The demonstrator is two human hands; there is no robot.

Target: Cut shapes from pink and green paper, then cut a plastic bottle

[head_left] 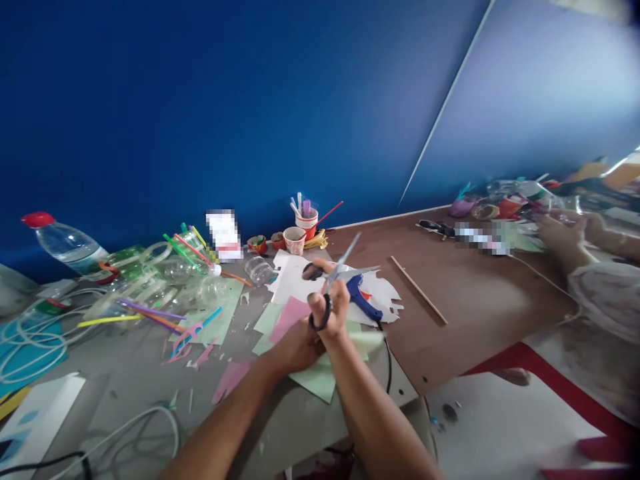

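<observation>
Fingers of my right hand are curled through the black loops of the scissors, blades spread apart | scissors just left of the blue glue gun, long way pointing up and away from me | left hand lies on the green paper, left of the glue gun, nearer me; I cannot tell its grip

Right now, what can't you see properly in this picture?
Head view:
- Left hand: its fingers hide behind the right hand holding the scissors, so what it holds is unclear.
- White card by the wall: pixelated, unreadable.
- Another person's hands at the far right: blurred; what they hold is unclear.
- Cable from the blue glue gun: its far end drops out of sight.
</observation>
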